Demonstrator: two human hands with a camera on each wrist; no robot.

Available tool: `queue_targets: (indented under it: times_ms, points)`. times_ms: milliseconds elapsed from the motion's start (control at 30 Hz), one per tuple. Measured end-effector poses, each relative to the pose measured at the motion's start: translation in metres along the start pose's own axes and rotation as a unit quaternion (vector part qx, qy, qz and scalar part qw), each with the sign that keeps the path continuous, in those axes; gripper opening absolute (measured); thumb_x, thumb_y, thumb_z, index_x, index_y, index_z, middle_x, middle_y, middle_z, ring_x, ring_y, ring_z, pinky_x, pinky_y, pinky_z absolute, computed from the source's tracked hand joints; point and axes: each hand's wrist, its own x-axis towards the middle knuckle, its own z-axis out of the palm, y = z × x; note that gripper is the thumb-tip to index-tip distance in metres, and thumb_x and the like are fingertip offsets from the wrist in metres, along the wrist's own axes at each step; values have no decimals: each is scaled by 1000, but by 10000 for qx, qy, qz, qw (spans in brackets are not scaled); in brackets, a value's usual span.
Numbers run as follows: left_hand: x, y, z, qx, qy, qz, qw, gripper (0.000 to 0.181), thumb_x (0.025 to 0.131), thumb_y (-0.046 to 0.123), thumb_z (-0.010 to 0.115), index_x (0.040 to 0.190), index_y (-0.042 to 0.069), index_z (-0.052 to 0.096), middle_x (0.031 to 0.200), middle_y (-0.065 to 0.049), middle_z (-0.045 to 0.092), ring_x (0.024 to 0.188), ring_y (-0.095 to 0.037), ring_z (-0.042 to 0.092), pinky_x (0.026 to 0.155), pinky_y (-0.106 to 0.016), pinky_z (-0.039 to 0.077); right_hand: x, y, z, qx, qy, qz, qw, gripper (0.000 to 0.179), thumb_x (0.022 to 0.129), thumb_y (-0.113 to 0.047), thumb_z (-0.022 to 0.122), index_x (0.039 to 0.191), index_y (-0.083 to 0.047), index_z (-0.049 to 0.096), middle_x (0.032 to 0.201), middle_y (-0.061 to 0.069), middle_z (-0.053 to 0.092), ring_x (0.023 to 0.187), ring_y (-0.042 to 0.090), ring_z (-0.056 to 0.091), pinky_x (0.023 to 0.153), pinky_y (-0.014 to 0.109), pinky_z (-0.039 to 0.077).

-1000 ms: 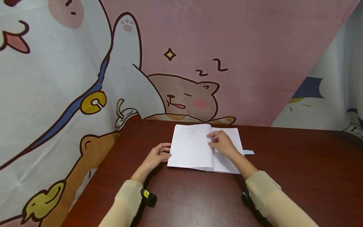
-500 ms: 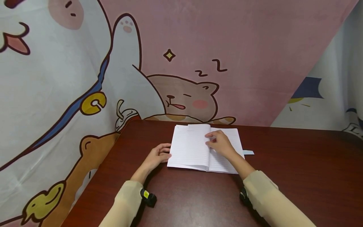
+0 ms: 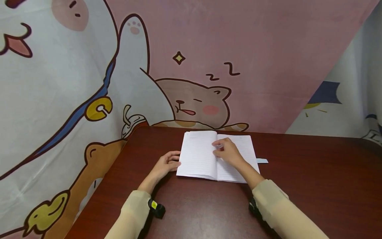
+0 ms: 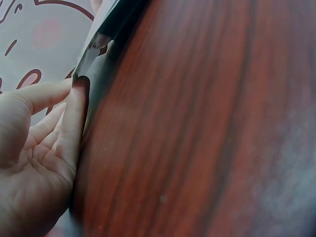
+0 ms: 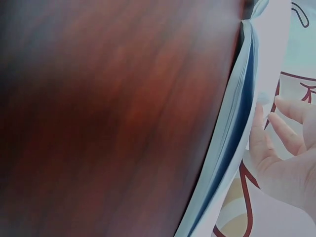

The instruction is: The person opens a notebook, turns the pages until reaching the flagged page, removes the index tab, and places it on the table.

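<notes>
An open notebook (image 3: 197, 154) with white ruled pages lies on the table. My left hand (image 3: 163, 165) pinches the notebook's left edge; the left wrist view shows thumb and finger (image 4: 74, 108) meeting at the cover's edge. My right hand (image 3: 228, 152) is over the middle of the notebook, its bent fingers by the fold. In the right wrist view, the thumb and fingers (image 5: 259, 140) of the right hand are close over the page. A pale bluish patch shows between their tips; I cannot tell whether it is something held. Several pages (image 5: 227, 128) lift in a curve along the near edge.
A light blue strip (image 3: 262, 160) sticks out from under the notebook's right side. The dark red-brown wooden table (image 3: 316, 179) runs around it. Behind stands a fabric backdrop (image 3: 259, 66) printed with cartoon animals. Small black cameras (image 3: 158, 210) are strapped at the wrists.
My right hand has slid slightly left along with the fold's raised page edge, so more of the right-hand page shows. The left hand has stayed at the notebook's left edge.
</notes>
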Motion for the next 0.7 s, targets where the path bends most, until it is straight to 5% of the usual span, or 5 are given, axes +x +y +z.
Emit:
queue_targets:
  times_ms: [367, 700]
  points:
    - [1, -1, 0, -35, 41, -18, 10000, 42, 101, 11, 56, 142, 3, 49, 130, -24, 60, 103, -15, 67, 84, -29, 59, -3, -6, 5, -112, -171, -164, 9997, 31, 88, -6, 69, 118, 0, 69, 117, 20, 63, 101, 31, 65, 88, 42, 54]
    - [1, -1, 0, -184, 59, 18, 9998, 50, 94, 6, 65, 142, 1, 49, 127, -24, 61, 94, -10, 67, 82, -28, 59, -3, -10, 8, -257, -324, -160, 9990, 27, 89, -8, 68, 116, -2, 71, 119, 19, 65, 103, 31, 65, 91, 45, 52]
